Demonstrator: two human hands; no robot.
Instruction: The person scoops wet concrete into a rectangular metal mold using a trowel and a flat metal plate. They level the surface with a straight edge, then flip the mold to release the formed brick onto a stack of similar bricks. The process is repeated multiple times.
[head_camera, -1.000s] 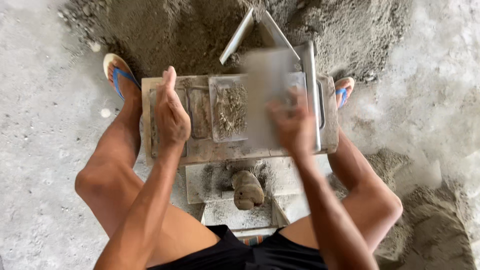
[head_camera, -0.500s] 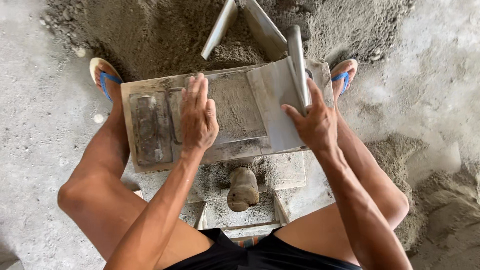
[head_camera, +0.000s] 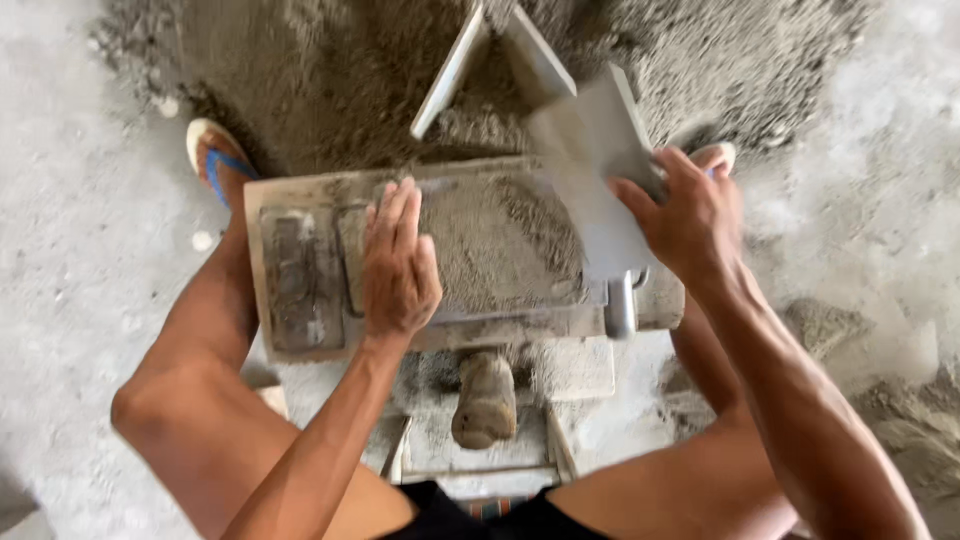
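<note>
A grey metal block mould (head_camera: 300, 275) sits between my knees, its middle filled with damp sandy cement mix (head_camera: 500, 245). My left hand (head_camera: 398, 262) lies flat with fingers together, pressing on the mix near the mould's centre-left. My right hand (head_camera: 690, 215) grips the edge of a flat grey metal plate (head_camera: 590, 160), tilted over the mould's right side. A metal handle (head_camera: 620, 305) sticks out at the mould's front right.
A big heap of grey sand mix (head_camera: 330, 70) lies beyond the mould, with a metal V-shaped frame (head_camera: 480, 50) stuck in it. My feet in blue-strapped sandals (head_camera: 215, 155) flank the mould. A rounded wooden handle (head_camera: 485, 400) rests on the stand below.
The plate has swung from upright at the right to tilted over the mould. My left hand shifted slightly right onto the mix, which now covers more of the mould.
</note>
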